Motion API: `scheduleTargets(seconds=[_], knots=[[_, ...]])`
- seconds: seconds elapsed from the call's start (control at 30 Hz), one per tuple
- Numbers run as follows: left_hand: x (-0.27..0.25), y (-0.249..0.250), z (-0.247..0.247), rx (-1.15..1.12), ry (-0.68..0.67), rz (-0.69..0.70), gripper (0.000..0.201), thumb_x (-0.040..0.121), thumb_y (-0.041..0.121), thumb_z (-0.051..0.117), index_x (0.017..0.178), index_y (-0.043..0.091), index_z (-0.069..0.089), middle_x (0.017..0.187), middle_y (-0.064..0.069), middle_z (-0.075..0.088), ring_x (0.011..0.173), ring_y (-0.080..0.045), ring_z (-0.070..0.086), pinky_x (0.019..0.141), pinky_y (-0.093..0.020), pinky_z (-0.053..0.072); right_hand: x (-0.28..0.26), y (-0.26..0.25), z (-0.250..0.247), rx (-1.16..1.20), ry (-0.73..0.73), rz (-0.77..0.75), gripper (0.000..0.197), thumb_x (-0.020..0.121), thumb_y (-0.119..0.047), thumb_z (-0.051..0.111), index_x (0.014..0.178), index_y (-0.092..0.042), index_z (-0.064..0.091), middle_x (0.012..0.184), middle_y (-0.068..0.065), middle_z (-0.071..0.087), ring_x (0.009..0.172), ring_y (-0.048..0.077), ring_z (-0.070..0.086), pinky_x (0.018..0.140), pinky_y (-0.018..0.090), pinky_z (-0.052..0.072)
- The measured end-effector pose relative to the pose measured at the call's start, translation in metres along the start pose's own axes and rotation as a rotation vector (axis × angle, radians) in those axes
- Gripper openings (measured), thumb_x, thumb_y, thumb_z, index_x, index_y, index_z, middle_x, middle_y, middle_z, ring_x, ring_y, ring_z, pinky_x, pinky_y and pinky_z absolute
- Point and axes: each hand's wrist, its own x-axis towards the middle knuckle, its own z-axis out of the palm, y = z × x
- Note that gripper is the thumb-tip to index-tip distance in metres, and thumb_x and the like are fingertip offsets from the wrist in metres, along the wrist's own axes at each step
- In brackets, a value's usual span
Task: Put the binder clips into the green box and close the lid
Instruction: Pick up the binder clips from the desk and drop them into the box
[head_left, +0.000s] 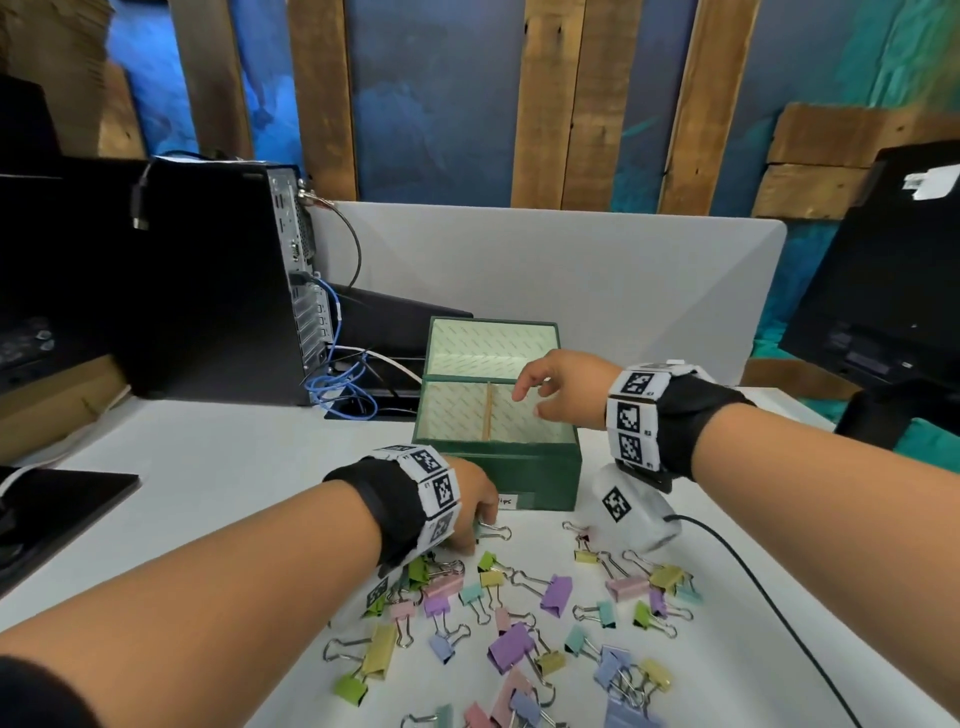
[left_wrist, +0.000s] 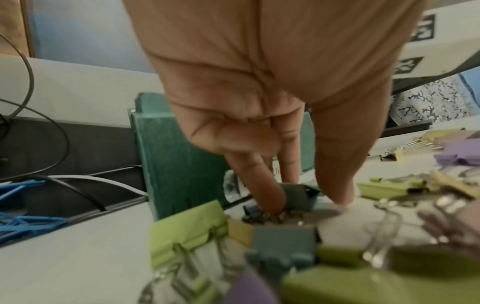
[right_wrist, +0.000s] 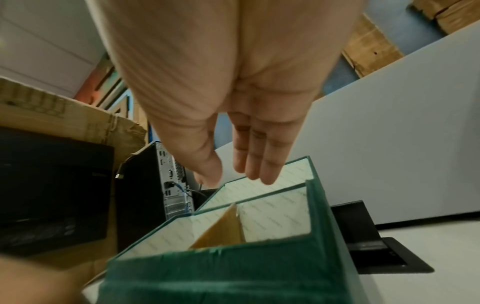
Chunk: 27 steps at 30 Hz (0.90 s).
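The binder clips (head_left: 519, 618) lay scattered in many pastel colours on the white desk (head_left: 208, 467), in front of the green box (head_left: 498, 467) and mostly on its near side. The box stood open, with its lid (head_left: 493, 345) tilted up at the back. Inside, a brown cardboard divider (right_wrist: 221, 230) split it into two compartments. As far as the head view and the right wrist view showed, both compartments looked empty, though their floor was partly hidden.

The left hand (head_left: 467, 499) was down among the clips just beside the front wall of the box. In the left wrist view its fingers (left_wrist: 265, 195) pressed on a grey-blue clip (left_wrist: 298, 197), with the thumb close on the other side; the grip seemed to be closing on this clip, but a firm pinch I could not confirm.

The right hand (head_left: 561, 384) hovered above the right compartment, its grip spread and loose, holding nothing.

By my judgement the task was near its start: almost all clips were left on the desk, and the lid was not yet closed.

A black computer tower (head_left: 223, 280) with blue cables (head_left: 337, 384) stood at the left behind the box.
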Motion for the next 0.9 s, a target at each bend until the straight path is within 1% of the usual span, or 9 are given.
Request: scheduleTargets(seconds=[0.07, 0.13, 0.23, 0.33, 0.4, 0.53, 0.73, 0.83, 0.9], knots=[[0.0, -0.001, -0.001, -0.015, -0.004, -0.002, 0.049, 0.084, 0.022, 0.066, 0.13, 0.019, 0.053, 0.132, -0.002, 0.055, 0.119, -0.022, 0.054, 0.097, -0.029, 0.043, -0.013, 0.0, 0.0, 0.008, 0.008, -0.038, 0.021, 0.085, -0.013, 0.059, 0.101, -0.024, 0.067, 0.104, -0.006, 0.054, 0.105, 0.017, 0.06, 0.083, 0.027, 0.048], [-0.002, -0.004, -0.002, -0.013, 0.016, -0.006, 0.044, 0.082, 0.021, 0.066, 0.125, 0.02, 0.057, 0.127, 0.0, 0.058, 0.111, -0.02, 0.057, 0.089, -0.026, 0.045, -0.028, -0.002, 0.001, 0.0, -0.037, -0.082, 0.018, 0.085, -0.015, 0.059, 0.098, -0.024, 0.068, 0.1, -0.009, 0.058, 0.095, 0.012, 0.06, 0.076, 0.02, 0.047], [-0.011, -0.011, -0.011, -0.059, 0.108, -0.018, 0.036, 0.081, 0.025, 0.064, 0.117, 0.025, 0.061, 0.115, 0.005, 0.062, 0.088, -0.011, 0.054, 0.075, -0.022, 0.043, -0.05, -0.003, 0.007, -0.018, -0.297, -0.125, 0.014, 0.085, -0.02, 0.062, 0.097, -0.025, 0.067, 0.097, -0.006, 0.066, 0.085, 0.008, 0.06, 0.072, 0.016, 0.044], [-0.026, -0.027, -0.032, -0.196, 0.239, -0.041, 0.033, 0.082, 0.028, 0.064, 0.114, 0.031, 0.059, 0.107, 0.01, 0.061, 0.085, -0.007, 0.057, 0.078, -0.022, 0.048, -0.062, -0.005, 0.021, -0.115, -0.555, -0.14, 0.018, 0.083, -0.025, 0.065, 0.101, -0.025, 0.067, 0.102, 0.002, 0.069, 0.086, 0.014, 0.061, 0.075, 0.023, 0.047], [-0.034, -0.042, -0.048, -0.268, 0.395, -0.073, 0.032, 0.08, 0.029, 0.065, 0.111, 0.033, 0.059, 0.102, 0.012, 0.059, 0.087, -0.009, 0.058, 0.079, -0.025, 0.051, -0.064, -0.009, 0.03, -0.176, -0.627, -0.147, 0.023, 0.08, -0.032, 0.069, 0.103, -0.027, 0.066, 0.101, 0.0, 0.068, 0.087, 0.015, 0.061, 0.077, 0.026, 0.048], [-0.032, -0.065, -0.059, -0.288, 0.603, -0.193, 0.034, 0.079, 0.03, 0.067, 0.111, 0.033, 0.059, 0.113, 0.008, 0.061, 0.094, -0.014, 0.062, 0.085, -0.033, 0.053, -0.062, -0.017, 0.044, -0.202, -0.702, -0.139, 0.037, 0.074, -0.042, 0.074, 0.104, -0.025, 0.062, 0.103, 0.0, 0.067, 0.083, 0.014, 0.057, 0.077, 0.029, 0.047], [-0.013, -0.062, -0.048, -0.261, 0.539, -0.189, 0.041, 0.081, 0.029, 0.068, 0.12, 0.031, 0.056, 0.123, 0.005, 0.059, 0.097, -0.014, 0.057, 0.084, -0.028, 0.049, -0.057, -0.018, 0.06, -0.241, -0.693, -0.121, 0.028, 0.075, -0.036, 0.073, 0.09, -0.026, 0.052, 0.082, -0.005, 0.055, 0.079, 0.017, 0.052, 0.07, 0.03, 0.043], [-0.008, -0.064, -0.039, -0.242, 0.501, -0.202, 0.052, 0.081, 0.035, 0.067, 0.13, 0.031, 0.048, 0.135, 0.002, 0.05, 0.115, -0.019, 0.054, 0.092, -0.032, 0.046, -0.055, -0.014, 0.055, -0.207, -0.671, -0.092, 0.023, 0.076, -0.031, 0.071, 0.09, -0.027, 0.053, 0.087, -0.004, 0.056, 0.077, 0.016, 0.051, 0.07, 0.029, 0.044], [-0.013, -0.07, -0.033, -0.261, 0.529, -0.197, 0.052, 0.08, 0.04, 0.066, 0.129, 0.032, 0.049, 0.132, 0.002, 0.05, 0.116, -0.018, 0.054, 0.091, -0.031, 0.046, -0.053, -0.01, 0.044, -0.169, -0.628, -0.077, 0.02, 0.077, -0.031, 0.069, 0.091, -0.028, 0.054, 0.09, -0.004, 0.059, 0.076, 0.014, 0.053, 0.071, 0.027, 0.045]])
